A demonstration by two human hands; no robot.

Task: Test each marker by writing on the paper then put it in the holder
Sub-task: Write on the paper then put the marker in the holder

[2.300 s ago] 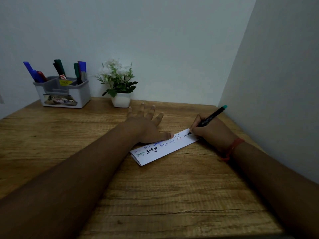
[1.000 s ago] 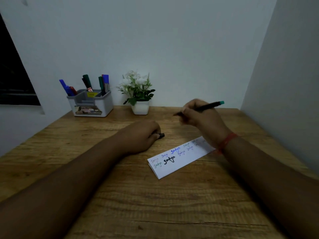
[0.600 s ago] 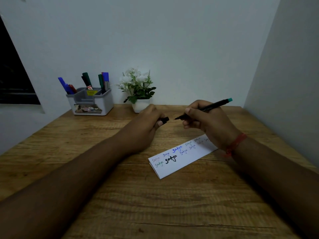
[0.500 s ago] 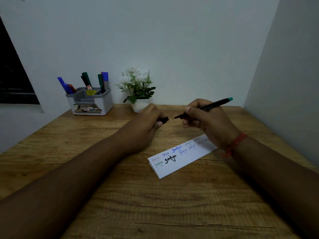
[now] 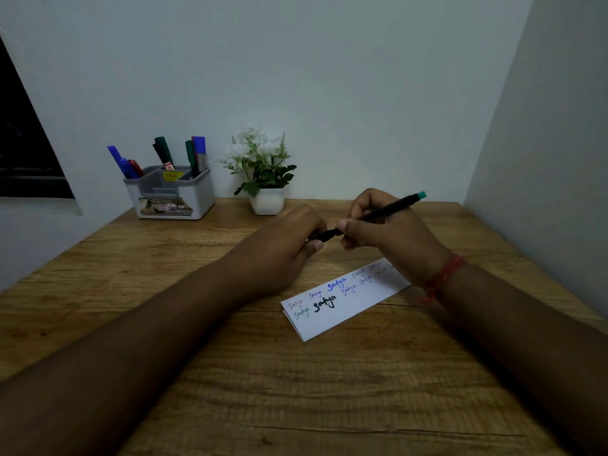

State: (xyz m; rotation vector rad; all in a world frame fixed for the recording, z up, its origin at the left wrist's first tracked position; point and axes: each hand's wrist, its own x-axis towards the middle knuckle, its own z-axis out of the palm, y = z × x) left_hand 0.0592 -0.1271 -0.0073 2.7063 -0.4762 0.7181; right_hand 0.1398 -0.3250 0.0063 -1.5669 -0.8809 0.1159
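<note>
My right hand (image 5: 391, 232) grips a slim black marker (image 5: 390, 208) with a teal end, held above the table and pointing up to the right. My left hand (image 5: 289, 241) pinches the black cap (image 5: 324, 236), which meets the marker's tip between both hands. Below them lies a folded white paper (image 5: 342, 301) with several coloured words written on it. The grey and white holder (image 5: 171, 195) stands at the back left, with several blue, red and green markers upright in it.
A small white pot with a green plant and white flowers (image 5: 263, 172) stands against the back wall, right of the holder. A wall closes the table's right side. The wooden table (image 5: 296, 390) runs toward me.
My right hand lifted the marker off the paper. My left hand left the paper, took up the cap and brought it to the marker's tip, where the two now meet.
</note>
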